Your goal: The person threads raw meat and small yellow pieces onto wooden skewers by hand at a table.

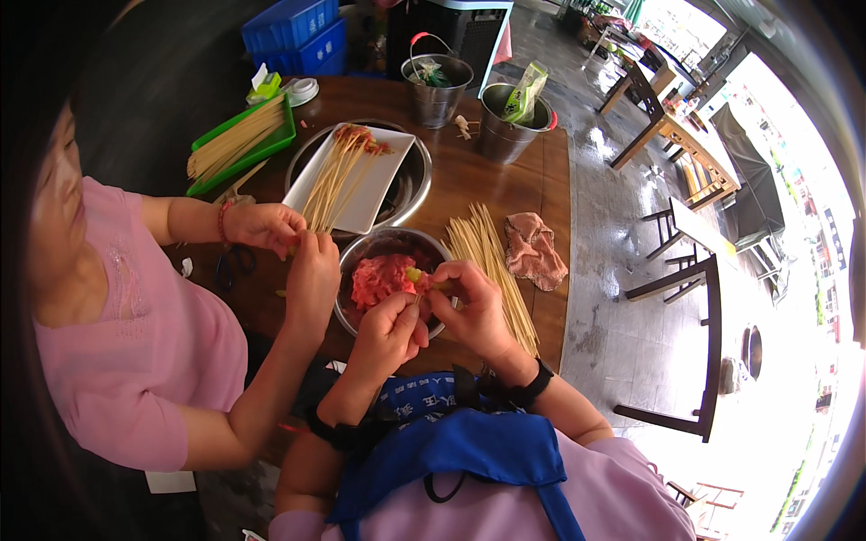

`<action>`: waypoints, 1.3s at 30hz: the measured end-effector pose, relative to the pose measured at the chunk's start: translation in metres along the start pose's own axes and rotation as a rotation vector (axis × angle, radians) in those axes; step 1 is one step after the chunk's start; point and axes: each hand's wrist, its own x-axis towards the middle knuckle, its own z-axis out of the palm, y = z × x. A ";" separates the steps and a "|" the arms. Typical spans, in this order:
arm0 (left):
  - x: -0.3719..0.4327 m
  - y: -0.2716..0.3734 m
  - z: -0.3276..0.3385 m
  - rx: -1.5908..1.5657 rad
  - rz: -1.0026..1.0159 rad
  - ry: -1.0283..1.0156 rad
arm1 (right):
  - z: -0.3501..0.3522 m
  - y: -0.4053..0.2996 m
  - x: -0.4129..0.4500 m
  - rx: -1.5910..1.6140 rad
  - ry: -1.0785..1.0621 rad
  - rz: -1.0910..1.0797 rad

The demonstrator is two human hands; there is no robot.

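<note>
Over the near side of a steel bowl (345, 318), my left hand (385, 331) pinches a thin bamboo skewer. My right hand (477, 308) pinches a small piece of food at the skewer's upper end, where a yellow-green chunk (414, 274) shows; fingers hide part of it. Raw red meat pieces (379, 280) lie heaped in the bowl. Just right of the bowl is a spread of loose bamboo skewers (497, 277). Behind the bowl, a white rectangular tray (382, 179) holds several loaded skewers (331, 176), their meat ends at the far side.
A co-worker in pink (149, 304) works close on my left, hands beside the bowl. The tray rests on a steel basin (425, 169). Steel buckets (436, 101), a green skewer tray (287, 132), a pink cloth (534, 250) and dark-handled scissors (233, 267) occupy the wooden table (467, 182).
</note>
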 end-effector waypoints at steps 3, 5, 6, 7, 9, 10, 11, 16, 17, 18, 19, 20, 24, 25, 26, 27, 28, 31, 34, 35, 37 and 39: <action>0.000 -0.001 -0.001 -0.002 -0.002 -0.019 | -0.001 0.003 0.000 -0.056 -0.007 -0.011; 0.001 -0.003 -0.001 0.000 -0.015 -0.049 | -0.001 0.003 -0.001 -0.064 0.003 -0.006; 0.000 -0.004 0.000 0.001 -0.018 -0.051 | -0.001 0.003 -0.001 -0.004 0.021 0.047; 0.000 -0.004 0.001 0.011 -0.005 -0.043 | -0.001 0.003 -0.002 0.056 0.038 0.099; -0.001 -0.004 0.002 0.021 0.008 -0.037 | -0.002 0.004 -0.003 0.058 0.048 0.086; -0.003 -0.005 0.001 0.057 0.032 -0.028 | -0.003 0.004 -0.003 0.060 0.055 0.070; -0.004 -0.005 0.001 0.093 0.056 -0.020 | -0.003 0.006 -0.003 0.059 0.058 0.070; -0.006 -0.007 0.003 0.127 0.059 0.018 | -0.004 0.003 -0.003 0.068 0.059 0.046; -0.006 -0.006 0.005 0.135 0.070 0.048 | -0.004 0.002 -0.003 0.069 0.059 0.046; -0.006 -0.006 0.006 0.136 0.071 0.048 | -0.004 0.001 -0.003 0.094 0.056 0.070; -0.007 -0.006 0.008 0.165 0.091 0.067 | -0.004 0.000 -0.004 0.119 0.053 0.093; -0.007 -0.006 0.008 0.195 0.110 0.087 | -0.003 0.001 -0.004 0.120 0.054 0.093; -0.008 -0.010 0.009 0.224 0.109 0.105 | -0.001 0.006 -0.007 0.207 0.029 0.167; -0.008 -0.010 0.010 0.232 0.117 0.105 | -0.001 0.006 -0.008 0.221 0.026 0.177; -0.008 -0.011 0.010 0.240 0.124 0.106 | -0.001 0.006 -0.008 0.222 0.026 0.178; -0.008 -0.011 0.010 0.240 0.124 0.106 | -0.002 0.006 -0.009 0.261 0.012 0.213; -0.008 -0.010 0.010 0.233 0.109 0.101 | -0.002 0.005 -0.009 0.301 -0.002 0.248; -0.006 -0.013 0.007 0.174 0.050 0.074 | -0.003 0.006 -0.011 0.277 -0.007 0.238; -0.005 -0.014 0.005 0.104 -0.007 0.043 | -0.002 0.009 -0.013 0.260 -0.063 0.224; -0.004 -0.014 0.005 0.086 -0.020 0.035 | -0.002 0.009 -0.014 0.260 -0.063 0.225; -0.004 -0.012 0.006 0.091 -0.025 0.042 | -0.002 0.007 -0.014 0.269 -0.026 0.274; -0.002 -0.008 0.007 0.099 -0.028 0.044 | -0.005 0.009 -0.013 0.328 -0.012 0.294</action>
